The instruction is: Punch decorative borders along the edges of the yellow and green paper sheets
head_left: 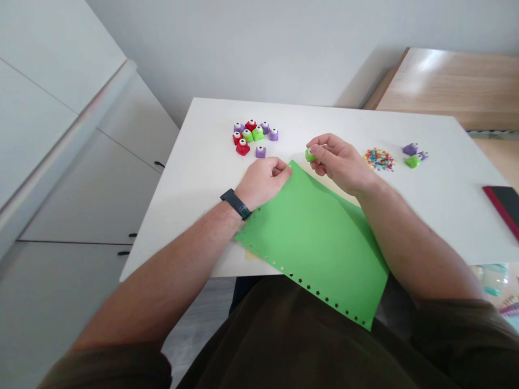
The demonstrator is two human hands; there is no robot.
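Note:
A sheet of green paper (324, 237) lies at a slant over the table's front edge, with star-shaped holes along its near edge and part of its left edge. My left hand (267, 181), a dark band on its wrist, pinches the sheet's far corner. Just right of that corner, my right hand (338, 162) grips a small green craft punch (311, 155) between thumb and fingers, apart from the paper. Pale yellow paper (334, 183) shows partly from under the green sheet.
Several red, green and purple craft punches (251, 133) cluster at the back left of the white table (182, 162). To the right lie colourful paper bits (379, 159), more punches (412, 161) and a dark red-edged object (505, 205). White cabinets (89, 189) stand left.

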